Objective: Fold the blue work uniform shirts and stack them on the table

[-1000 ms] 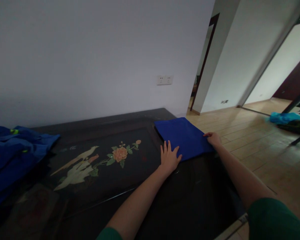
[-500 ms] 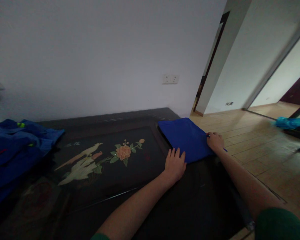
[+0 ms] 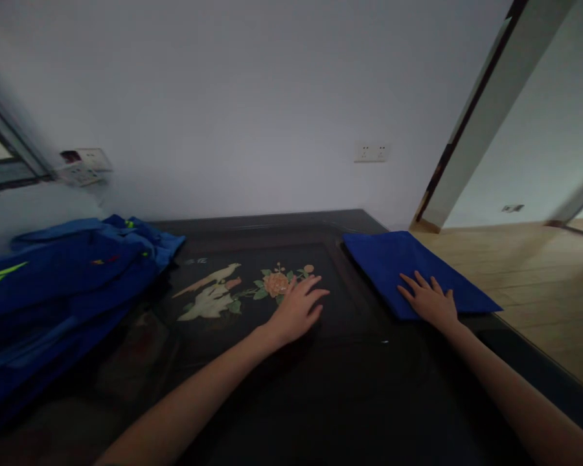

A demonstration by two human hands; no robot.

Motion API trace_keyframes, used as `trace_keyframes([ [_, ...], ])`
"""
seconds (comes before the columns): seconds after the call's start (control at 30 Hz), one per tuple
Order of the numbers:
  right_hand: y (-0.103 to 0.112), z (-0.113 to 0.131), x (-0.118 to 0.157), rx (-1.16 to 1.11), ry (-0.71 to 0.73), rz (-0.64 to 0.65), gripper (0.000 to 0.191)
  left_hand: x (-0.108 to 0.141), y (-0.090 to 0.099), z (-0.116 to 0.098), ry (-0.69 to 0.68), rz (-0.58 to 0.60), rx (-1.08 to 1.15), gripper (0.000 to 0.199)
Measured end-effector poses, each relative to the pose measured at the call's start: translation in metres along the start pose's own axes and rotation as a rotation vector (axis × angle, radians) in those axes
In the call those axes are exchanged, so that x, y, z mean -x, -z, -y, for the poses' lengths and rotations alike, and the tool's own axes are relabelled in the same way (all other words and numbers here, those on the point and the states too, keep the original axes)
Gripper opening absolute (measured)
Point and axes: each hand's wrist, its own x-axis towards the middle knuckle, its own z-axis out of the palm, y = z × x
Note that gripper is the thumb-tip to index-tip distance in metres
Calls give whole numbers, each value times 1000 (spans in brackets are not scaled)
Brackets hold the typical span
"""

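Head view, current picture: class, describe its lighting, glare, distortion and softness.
Head view: dim overall, the dark tabletop sinking almost to black in the foreground; head view: a small glint on it between the left hand and the blue cloth; head view: the door frame leans, suggesting wide-angle distortion; head view: the far-left wall socket looks soft.

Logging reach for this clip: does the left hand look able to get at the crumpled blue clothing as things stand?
Probably yes. The left hand looks empty, and only the flat painted tabletop lies between it and the clothing; the right hand is away on the folded blue cloth.
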Motion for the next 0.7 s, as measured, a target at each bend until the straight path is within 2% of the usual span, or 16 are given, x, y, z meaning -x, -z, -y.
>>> trace_keyframes([
  [0.1,2,-1,0,21,19,-40,53,64,60,70,205,-150,-157,39],
  [0.2,7,7,6,31,53,-178,51,144,122,137,424,-284,-365,43],
  [0.27,14,23,15,-2,123,-266,47,197,161,172,572,-362,-539,48],
  [0.33,22,51,32,-75,265,-290,42,244,194,195,717,-415,-695,53],
  [0.4,30,86,57,-179,454,-242,36,279,217,207,840,-403,-801,58],
  [0.47,35,121,89,-294,629,-152,30,299,231,210,929,-358,-867,61],
  [0.57,34,162,136,-385,848,-59,28,308,243,206,1002,-352,-915,69],
  [0.63,31,176,156,-378,923,-76,29,307,250,204,1053,-369,-915,75],
  [0.7,28,180,165,-356,948,-118,31,307,257,203,1113,-320,-873,75],
])
